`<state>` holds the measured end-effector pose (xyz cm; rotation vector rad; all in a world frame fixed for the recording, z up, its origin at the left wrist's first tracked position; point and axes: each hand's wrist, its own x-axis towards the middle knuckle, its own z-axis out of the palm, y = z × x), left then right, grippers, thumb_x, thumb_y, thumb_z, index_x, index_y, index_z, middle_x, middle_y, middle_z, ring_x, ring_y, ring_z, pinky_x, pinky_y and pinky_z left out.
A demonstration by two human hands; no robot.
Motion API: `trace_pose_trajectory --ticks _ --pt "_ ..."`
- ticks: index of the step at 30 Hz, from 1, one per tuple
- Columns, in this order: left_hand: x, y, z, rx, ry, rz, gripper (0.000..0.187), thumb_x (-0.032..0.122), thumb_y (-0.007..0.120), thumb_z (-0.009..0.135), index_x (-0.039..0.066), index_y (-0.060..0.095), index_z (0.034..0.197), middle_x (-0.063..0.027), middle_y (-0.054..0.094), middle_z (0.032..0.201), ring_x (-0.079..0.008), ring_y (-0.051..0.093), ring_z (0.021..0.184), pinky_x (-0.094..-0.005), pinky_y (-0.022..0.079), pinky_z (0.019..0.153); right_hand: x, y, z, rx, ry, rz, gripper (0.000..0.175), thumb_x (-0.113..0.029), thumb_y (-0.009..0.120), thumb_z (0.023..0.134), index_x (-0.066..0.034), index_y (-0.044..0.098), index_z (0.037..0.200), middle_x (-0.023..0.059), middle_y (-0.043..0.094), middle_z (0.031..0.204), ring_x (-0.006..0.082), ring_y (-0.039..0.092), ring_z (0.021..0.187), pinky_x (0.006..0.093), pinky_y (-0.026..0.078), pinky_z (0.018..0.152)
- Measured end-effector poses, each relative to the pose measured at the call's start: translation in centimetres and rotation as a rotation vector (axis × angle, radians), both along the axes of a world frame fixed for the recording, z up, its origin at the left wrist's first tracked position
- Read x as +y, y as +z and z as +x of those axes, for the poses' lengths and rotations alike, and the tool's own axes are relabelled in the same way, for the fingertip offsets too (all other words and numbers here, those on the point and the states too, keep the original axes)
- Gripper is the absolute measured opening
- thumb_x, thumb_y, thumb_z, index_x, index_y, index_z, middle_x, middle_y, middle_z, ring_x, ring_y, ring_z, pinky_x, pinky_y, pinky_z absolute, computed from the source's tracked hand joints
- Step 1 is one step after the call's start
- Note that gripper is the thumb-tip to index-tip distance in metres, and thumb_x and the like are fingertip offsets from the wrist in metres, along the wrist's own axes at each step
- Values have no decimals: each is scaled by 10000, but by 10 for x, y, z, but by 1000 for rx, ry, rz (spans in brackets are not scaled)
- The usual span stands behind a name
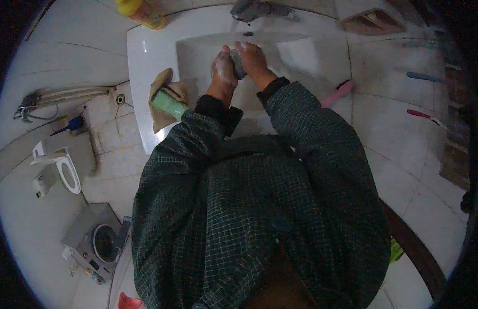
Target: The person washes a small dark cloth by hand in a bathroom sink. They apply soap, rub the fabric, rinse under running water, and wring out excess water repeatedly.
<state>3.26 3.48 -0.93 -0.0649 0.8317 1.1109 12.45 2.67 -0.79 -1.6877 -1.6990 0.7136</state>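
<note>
Over the basin of a white washbasin (154,46), my left hand (222,69) and my right hand (255,58) are close together. Between them they hold a small, rounded grey object (238,65) whose kind is too dim to make out. White lather coats my left hand, and a little shows on the fingers of my right. Beyond my fingertips is a metal tap (248,11), with a dark overflow hole (248,34) below it. My palms and part of the grey object are hidden.
A tan cloth (159,83) and a green cylindrical item (168,103) lie on the left rim. At the back left stands a yellow-capped bottle (146,15). A pink-handled brush (337,94) rests on the right. Farther left are a toilet (69,175) and a washing machine (94,235).
</note>
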Motion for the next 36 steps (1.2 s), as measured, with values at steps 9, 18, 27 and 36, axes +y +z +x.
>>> trace_pose_trajectory --ticks 9,18,27,36 --pt "15 3 -28 345 -176 349 221 189 532 806 25 519 953 -93 565 877 -199 549 799 -340 459 686 18 -14 24 1245 -340 -772 232 -329 483 805 -118 580 816 11 543 661 159 527 573 303 362 424" --pt "2 -37 -6 185 -17 166 220 189 475 828 9 564 919 -80 568 771 -164 517 570 -270 393 463 4 28 -11 -92 -98 -39 376 -350 500 819 -10 505 979 196 525 1001 374 489 947 414 400 795" --pt "14 -59 -8 527 -109 440 278 230 387 853 55 519 1023 -79 556 970 -210 548 837 -340 457 683 6 30 -14 -63 -57 -2 353 -343 438 850 -18 577 861 209 577 866 394 537 837 437 428 723" --pt "32 9 -7 34 -144 98 360 366 390 874 84 539 1040 -61 575 922 -186 549 727 -292 440 561 60 -50 31 690 -151 -384 341 -308 469 841 -6 577 957 107 601 858 203 565 740 342 442 677"
